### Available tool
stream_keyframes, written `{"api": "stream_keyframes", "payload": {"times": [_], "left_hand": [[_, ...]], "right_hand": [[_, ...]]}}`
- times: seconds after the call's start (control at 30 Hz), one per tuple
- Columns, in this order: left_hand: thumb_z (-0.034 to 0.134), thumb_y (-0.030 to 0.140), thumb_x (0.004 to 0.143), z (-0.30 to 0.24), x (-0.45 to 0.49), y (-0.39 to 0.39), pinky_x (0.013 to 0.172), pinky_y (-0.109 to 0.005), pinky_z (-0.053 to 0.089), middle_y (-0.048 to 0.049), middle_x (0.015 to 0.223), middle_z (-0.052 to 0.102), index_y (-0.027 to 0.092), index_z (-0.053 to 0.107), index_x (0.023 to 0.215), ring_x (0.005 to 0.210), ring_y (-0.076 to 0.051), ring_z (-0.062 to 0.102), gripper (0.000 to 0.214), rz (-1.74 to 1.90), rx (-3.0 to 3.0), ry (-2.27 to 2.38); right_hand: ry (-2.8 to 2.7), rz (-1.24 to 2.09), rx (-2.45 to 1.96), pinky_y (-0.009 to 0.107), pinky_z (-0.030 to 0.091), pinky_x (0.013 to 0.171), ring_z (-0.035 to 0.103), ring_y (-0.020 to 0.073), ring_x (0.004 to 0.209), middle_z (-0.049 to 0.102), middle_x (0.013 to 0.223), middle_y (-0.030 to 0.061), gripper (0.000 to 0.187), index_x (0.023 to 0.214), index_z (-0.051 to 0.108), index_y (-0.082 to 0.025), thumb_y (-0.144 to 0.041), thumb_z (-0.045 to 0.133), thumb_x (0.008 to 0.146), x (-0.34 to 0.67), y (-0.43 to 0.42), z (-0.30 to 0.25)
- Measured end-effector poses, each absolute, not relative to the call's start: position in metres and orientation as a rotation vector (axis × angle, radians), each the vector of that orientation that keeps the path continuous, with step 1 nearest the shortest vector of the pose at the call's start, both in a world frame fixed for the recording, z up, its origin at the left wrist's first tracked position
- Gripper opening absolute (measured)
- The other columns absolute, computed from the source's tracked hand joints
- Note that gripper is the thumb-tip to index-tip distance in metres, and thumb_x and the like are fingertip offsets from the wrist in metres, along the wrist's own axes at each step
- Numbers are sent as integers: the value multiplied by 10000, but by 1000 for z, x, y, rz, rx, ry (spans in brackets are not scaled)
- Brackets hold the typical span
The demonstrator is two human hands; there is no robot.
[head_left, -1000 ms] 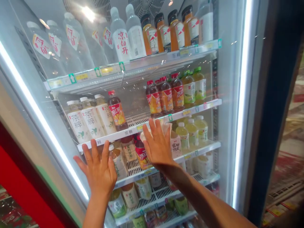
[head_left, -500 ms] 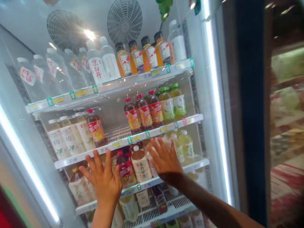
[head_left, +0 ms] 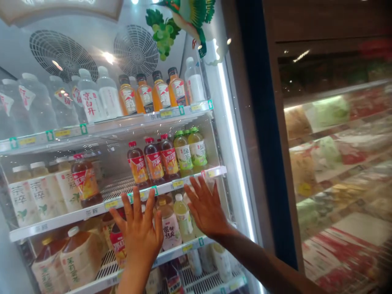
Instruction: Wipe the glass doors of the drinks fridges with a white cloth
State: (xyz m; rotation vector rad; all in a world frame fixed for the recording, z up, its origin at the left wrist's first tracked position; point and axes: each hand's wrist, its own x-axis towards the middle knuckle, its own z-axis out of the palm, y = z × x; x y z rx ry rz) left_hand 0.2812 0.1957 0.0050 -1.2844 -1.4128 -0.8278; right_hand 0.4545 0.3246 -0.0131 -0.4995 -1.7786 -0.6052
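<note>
My left hand (head_left: 139,234), fingers spread and palm forward, is raised before the lower shelves of a drinks fridge. My right hand (head_left: 206,208) is spread the same way further right, near the end of the middle shelf edge (head_left: 165,189). Both hold nothing; whether they touch the fridge's glass cannot be made out. Beyond them stand red-capped iced tea bottles (head_left: 154,163) and green tea bottles (head_left: 190,151). A pink-labelled bottle (head_left: 169,228) and a pale green bottle (head_left: 183,216) show between the hands. Behind my left hand, another red-labelled bottle (head_left: 118,245) is partly hidden.
Clear water bottles (head_left: 36,102) and orange drink bottles (head_left: 161,94) line the top shelf. White-capped tea bottles (head_left: 41,192) stand at left. Bird (head_left: 191,16) and grape (head_left: 163,36) decorations hang above. A dark upright frame (head_left: 260,122) separates the fridge from shelves of packaged goods (head_left: 330,155).
The view has turned right, so the fridge sits further left and more of the neighbouring shelves shows. Both hands stay raised and spread, now in front of different bottles.
</note>
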Motion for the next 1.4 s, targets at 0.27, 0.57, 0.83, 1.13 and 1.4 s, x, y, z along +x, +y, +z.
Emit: {"api": "stream_keyframes", "payload": {"times": [0.27,0.57,0.83,1.13,1.4], "left_hand": [[575,290,951,0,286,202,1256,-666,-24,-69,1710,97,336,195,1599,1591,-316,16,753,-764,-1250,-1445],[588,287,942,-4,268,176,1273,-623,-22,-67,1708,107,320,209,1599,1589,-309,14,759,-735,-1183,-1466],[581,257,946,-1,212,128,1263,-658,-7,-56,1711,96,345,214,1593,1591,-307,4,749,-717,-1117,-1533],[579,246,946,5,137,86,1265,-644,-28,-45,1718,65,342,196,1597,1591,-307,-14,762,-745,-1136,-1517],[574,268,944,10,89,63,1252,-687,-40,-7,1719,36,394,164,1590,1590,-314,-25,776,-841,-1222,-1461]], "right_hand": [[-1739,-543,-479,613,77,1289,162,273,1578,314,1654,92,705,1629,180,-210,-218,509,1005,448,313,-39],[-1683,-482,-514,667,62,1269,103,296,1587,250,1677,101,701,1633,157,-198,-215,480,1011,408,294,0],[-1755,-493,-401,587,-19,1293,99,247,1590,335,1641,84,642,1613,259,-197,-237,489,1015,351,251,-8],[-1781,-483,-388,563,-3,1305,118,228,1588,402,1609,64,689,1626,215,-206,-233,512,1005,274,194,-23],[-1700,-495,-556,663,49,1273,109,305,1587,233,1684,91,761,1646,34,-208,-233,449,1009,217,162,22]]}}
